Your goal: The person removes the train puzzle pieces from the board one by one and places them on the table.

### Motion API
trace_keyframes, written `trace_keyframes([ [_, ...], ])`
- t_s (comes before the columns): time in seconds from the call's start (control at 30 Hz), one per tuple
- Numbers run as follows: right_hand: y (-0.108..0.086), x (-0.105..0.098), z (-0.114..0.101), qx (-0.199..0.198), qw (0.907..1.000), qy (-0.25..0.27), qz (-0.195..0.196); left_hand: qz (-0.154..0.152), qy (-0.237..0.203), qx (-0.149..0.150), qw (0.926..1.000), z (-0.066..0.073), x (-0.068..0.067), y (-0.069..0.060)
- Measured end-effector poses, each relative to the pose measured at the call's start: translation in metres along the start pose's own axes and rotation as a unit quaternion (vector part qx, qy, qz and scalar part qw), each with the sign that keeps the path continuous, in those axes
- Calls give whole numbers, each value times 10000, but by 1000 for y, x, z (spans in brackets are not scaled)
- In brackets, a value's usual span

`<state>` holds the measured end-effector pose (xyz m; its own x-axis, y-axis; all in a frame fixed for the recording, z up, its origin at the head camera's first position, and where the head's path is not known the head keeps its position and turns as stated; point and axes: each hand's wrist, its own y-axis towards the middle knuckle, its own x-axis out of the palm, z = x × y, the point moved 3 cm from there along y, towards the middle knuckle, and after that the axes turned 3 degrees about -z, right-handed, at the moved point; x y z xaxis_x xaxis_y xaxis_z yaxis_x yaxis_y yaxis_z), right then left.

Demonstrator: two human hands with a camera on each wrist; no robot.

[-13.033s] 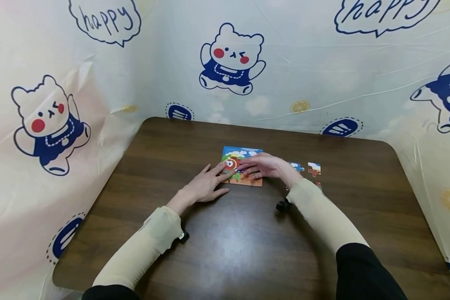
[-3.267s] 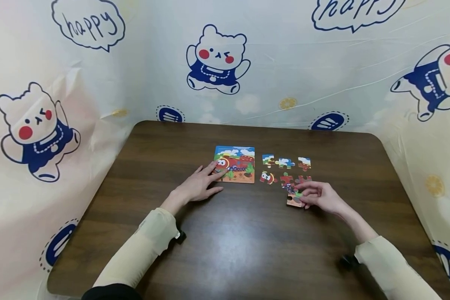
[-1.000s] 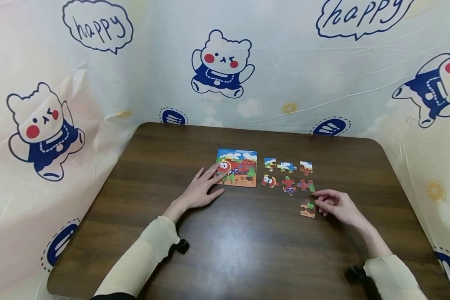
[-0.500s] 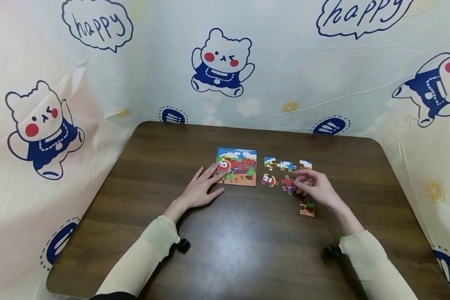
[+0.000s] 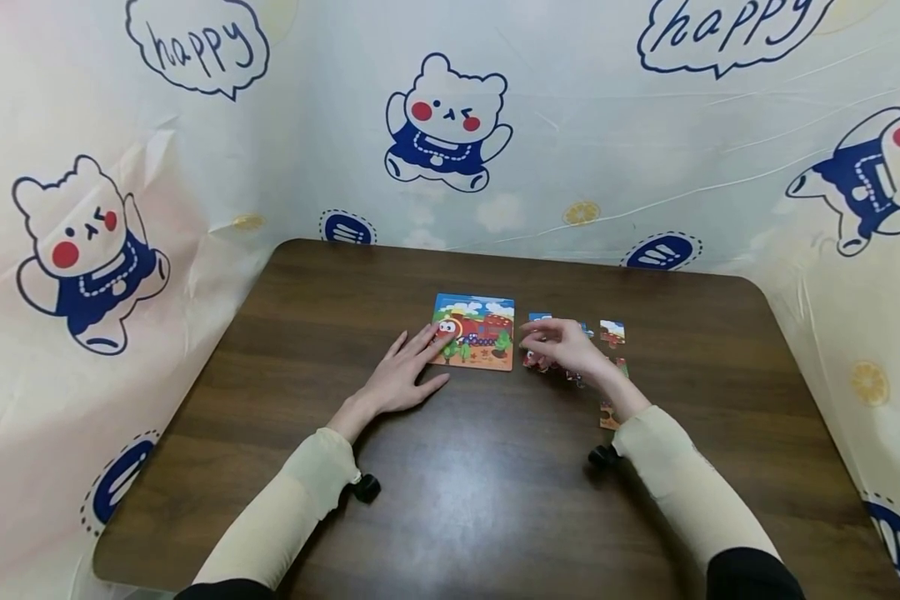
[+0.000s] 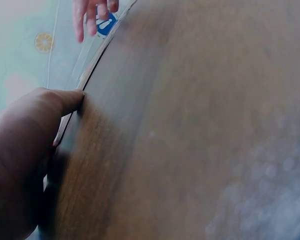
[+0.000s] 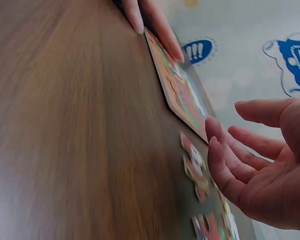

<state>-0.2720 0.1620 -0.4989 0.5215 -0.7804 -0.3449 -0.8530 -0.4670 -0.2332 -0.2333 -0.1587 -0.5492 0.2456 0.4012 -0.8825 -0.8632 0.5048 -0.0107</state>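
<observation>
My left hand [image 5: 397, 379] rests with spread fingers on the left edge of a square jigsaw puzzle [image 5: 487, 321] showing a red train. Bent fingers of my right hand [image 5: 570, 348] hover just right of the puzzle, over loose jigsaw pieces; the right wrist view shows nothing held. Beneath that hand lies a piece with a white eye [image 7: 196, 162], and a red piece [image 7: 210, 227] is beside it. A sky piece [image 5: 612, 332] lies at the upper right. My right wrist partly covers the cactus piece [image 5: 607, 417]. The hand hides parts of several pieces.
Everything lies on a brown wooden table [image 5: 450, 483] with rounded corners. Behind it hangs a pale curtain [image 5: 555, 125] printed with bears. Black wrist devices [image 5: 366, 488] sit under both sleeves.
My right hand released the cactus piece at the lower right of the loose pieces, then moved left over the others towards the puzzle. My left hand stays on the puzzle's edge.
</observation>
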Motion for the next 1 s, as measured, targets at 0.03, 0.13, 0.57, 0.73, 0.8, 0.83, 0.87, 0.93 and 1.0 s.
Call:
trace_keyframes([
  [0.03,5,4,-2,28,10000,-30,-23,-18,35,-23,10000,0,-1,0],
  [0.13,17,14,-8,129,9998,-123,-123,-79,140,-83,9998,1,-1,1],
  [0.57,30,41,-27,701,9969,194,-286,-200,294,-97,9993,3,-7,1],
  [0.73,32,44,-22,949,9935,608,-171,-233,169,-90,9995,-2,-3,2],
  [0.8,32,47,-20,961,9934,614,-134,-242,153,-83,9996,-6,0,2],
  [0.83,32,49,-20,924,9940,564,-130,-241,154,-74,9996,-8,2,3],
  [0.87,32,51,-20,889,9946,521,-123,-242,170,-58,9995,-9,3,3],
  [0.93,32,54,-20,774,9961,403,-106,-251,192,-39,9995,-11,5,3],
  [1.0,30,56,-21,647,9974,295,-81,-238,171,-18,9996,-11,6,3],
])
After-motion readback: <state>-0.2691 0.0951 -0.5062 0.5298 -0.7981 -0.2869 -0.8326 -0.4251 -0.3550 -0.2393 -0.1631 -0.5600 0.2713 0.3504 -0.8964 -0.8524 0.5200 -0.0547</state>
